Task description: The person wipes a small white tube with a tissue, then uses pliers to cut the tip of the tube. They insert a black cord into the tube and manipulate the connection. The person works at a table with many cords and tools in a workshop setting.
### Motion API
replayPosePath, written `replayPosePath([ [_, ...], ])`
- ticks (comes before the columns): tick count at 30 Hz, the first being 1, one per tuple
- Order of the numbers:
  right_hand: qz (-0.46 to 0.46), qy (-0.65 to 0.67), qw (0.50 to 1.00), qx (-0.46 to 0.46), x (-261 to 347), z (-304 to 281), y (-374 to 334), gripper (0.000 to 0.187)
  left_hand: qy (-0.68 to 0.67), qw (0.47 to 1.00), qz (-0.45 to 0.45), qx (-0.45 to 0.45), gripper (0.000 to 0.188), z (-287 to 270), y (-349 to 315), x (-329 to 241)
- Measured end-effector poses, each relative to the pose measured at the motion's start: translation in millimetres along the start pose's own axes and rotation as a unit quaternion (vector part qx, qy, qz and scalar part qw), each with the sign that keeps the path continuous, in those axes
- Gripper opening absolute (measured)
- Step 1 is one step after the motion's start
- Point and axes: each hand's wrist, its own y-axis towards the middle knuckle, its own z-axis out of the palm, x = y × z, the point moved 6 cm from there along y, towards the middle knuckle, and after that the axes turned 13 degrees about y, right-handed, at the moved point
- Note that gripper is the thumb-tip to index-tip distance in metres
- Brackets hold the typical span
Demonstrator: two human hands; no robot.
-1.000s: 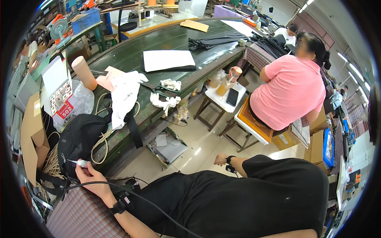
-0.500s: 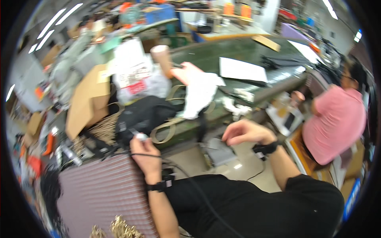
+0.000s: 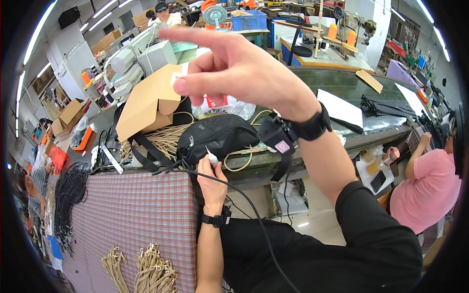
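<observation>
My left hand (image 3: 213, 184) is closed around a small white bottle with a thin pointed nozzle (image 3: 213, 158), held upright-tilted by the table's corner. Just beyond it lies a black zippered bag (image 3: 220, 136). My right hand (image 3: 234, 73) is raised close to the view, its index finger stretched out and slightly blurred, the thumb out and the other fingers bent; nothing shows in it. It hides part of a white plastic bag with red print (image 3: 215, 101). Beside the black bag, a bundle of beige cords (image 3: 171, 137) lies under an opened cardboard box (image 3: 146, 105).
A checked cloth (image 3: 141, 205) covers the table at left, bearing beige cords with metal clasps (image 3: 155, 271) and a bunch of black cords (image 3: 71, 200). A black cable (image 3: 254, 210) crosses in front of me. A person in pink (image 3: 427, 190) sits at right by the green bench (image 3: 337, 80).
My right hand has risen from above the floor gap to high in front of the view, its index finger now extended. The view has turned and lifted. My left hand still holds the bottle.
</observation>
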Motion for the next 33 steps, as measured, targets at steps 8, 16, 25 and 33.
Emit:
replayPosePath([
  [8,-0.148,-0.130,0.980,0.016,52,14,-130,0.059,-0.025,0.999,-0.042,0.018,0.034,5,0,-2],
  [16,-0.121,-0.604,0.752,-0.234,166,-37,-180,0.055,-0.007,0.998,-0.034,0.046,0.033,1,3,-4],
  [25,-0.114,-0.630,0.723,-0.260,176,-30,-189,0.051,0.005,0.999,-0.024,0.026,0.030,-4,-1,3],
  [33,-0.285,-0.489,0.781,-0.264,206,11,-186,0.048,-0.010,0.999,-0.004,0.030,0.033,5,1,1],
])
